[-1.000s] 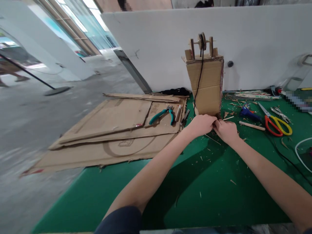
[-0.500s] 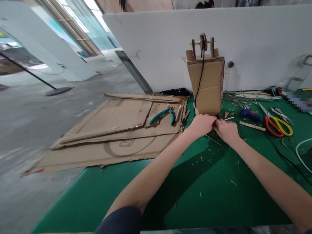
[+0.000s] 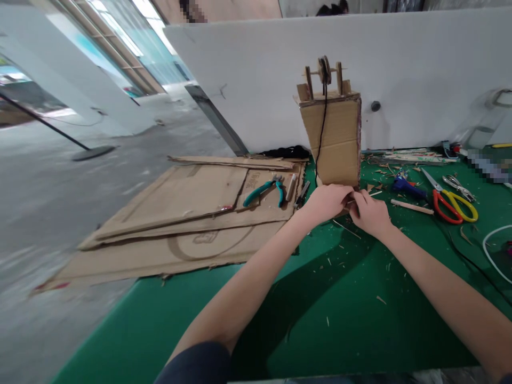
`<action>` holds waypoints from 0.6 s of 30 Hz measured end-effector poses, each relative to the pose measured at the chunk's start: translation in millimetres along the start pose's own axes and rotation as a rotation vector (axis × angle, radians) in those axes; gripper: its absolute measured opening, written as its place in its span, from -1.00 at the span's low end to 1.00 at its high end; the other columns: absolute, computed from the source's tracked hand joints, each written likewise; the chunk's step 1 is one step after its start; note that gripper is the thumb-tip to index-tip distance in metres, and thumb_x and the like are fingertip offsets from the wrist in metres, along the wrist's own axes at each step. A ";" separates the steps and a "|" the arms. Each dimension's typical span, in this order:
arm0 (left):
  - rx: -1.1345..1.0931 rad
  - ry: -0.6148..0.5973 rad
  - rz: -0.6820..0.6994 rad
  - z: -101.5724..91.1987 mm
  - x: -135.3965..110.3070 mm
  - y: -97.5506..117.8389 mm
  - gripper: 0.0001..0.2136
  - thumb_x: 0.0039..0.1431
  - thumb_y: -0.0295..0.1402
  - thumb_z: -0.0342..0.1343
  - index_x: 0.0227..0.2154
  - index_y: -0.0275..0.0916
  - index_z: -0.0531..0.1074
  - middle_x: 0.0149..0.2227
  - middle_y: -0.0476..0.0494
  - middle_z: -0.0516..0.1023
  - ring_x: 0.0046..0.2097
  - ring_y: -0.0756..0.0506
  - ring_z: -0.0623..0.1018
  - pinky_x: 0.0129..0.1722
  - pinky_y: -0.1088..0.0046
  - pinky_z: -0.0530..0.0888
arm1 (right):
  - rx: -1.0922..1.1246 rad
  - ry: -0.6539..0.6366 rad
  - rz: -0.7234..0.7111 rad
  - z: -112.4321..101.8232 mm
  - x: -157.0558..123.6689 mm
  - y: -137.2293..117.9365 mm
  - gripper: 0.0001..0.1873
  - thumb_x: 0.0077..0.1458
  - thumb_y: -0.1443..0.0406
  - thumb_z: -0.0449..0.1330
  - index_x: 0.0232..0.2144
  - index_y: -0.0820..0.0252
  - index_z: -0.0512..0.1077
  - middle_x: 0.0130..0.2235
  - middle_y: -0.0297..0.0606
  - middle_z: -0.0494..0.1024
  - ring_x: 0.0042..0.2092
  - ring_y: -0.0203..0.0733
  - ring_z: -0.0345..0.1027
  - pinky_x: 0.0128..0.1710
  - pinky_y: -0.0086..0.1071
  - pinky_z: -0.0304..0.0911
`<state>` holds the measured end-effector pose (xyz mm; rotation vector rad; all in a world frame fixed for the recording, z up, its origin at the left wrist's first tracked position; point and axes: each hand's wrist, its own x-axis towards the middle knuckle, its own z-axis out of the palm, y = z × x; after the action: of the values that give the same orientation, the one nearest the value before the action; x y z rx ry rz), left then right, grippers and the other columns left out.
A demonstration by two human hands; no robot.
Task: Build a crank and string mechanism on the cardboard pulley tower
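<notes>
A tall cardboard tower (image 3: 338, 141) stands upright at the back of the green table. On its top, a cardboard pulley wheel (image 3: 324, 70) sits on a thin wooden axle between two uprights. A black cord (image 3: 322, 130) hangs from the wheel down the tower's front. At the tower's foot my left hand (image 3: 331, 201) is closed, fingers curled inward. Facing it, almost touching, my right hand (image 3: 370, 212) is closed too, with its fingertips pinched together. What lies between the fingertips is hidden. A bit of brown cardboard (image 3: 343, 213) shows beneath them.
Cardboard sheets (image 3: 140, 218) lie at left, bearing teal-handled pliers (image 3: 262, 193). To the right are a blue glue gun (image 3: 408, 188), a wooden stick (image 3: 412, 207) and red-and-yellow-handled scissors (image 3: 450, 202). Scraps litter the green table (image 3: 320, 320). A white partition (image 3: 256, 80) stands behind.
The view has shifted slightly, so the tower and table things appear a little further left. My fingers have moved slightly at the tower's foot, and a bit of cardboard shows below them.
</notes>
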<state>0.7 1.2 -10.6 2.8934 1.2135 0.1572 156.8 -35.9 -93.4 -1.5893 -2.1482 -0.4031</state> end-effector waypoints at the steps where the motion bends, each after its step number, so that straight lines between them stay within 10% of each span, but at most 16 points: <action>1: -0.009 0.000 0.005 -0.8 -0.1 -0.8 -0.78 0.22 -0.45 -0.04 -0.15 -0.21 0.47 -0.16 -0.14 0.64 -0.16 -0.13 0.61 -0.24 0.40 0.46 | 0.030 0.017 0.004 -0.2 -0.5 0.2 -0.64 0.25 0.22 -0.04 0.01 0.22 0.39 -0.06 -0.08 0.53 -0.29 -0.19 0.42 -0.46 -0.38 0.04; 18: -0.077 0.043 -0.015 -1.3 3.5 -1.2 -0.71 0.32 -0.41 -0.10 -0.01 -0.18 0.45 -0.05 -0.12 0.61 -0.08 -0.11 0.59 -0.10 0.35 0.47 | 0.331 0.124 0.051 8.5 0.7 10.5 -0.68 0.34 0.22 -0.03 -0.12 0.19 0.48 -0.13 -0.16 0.61 -0.21 -0.21 0.49 -0.30 -0.44 0.22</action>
<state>2.2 4.5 -9.1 2.8291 1.2066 0.2610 165.2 -28.1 -100.6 -1.3909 -1.9578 -0.1167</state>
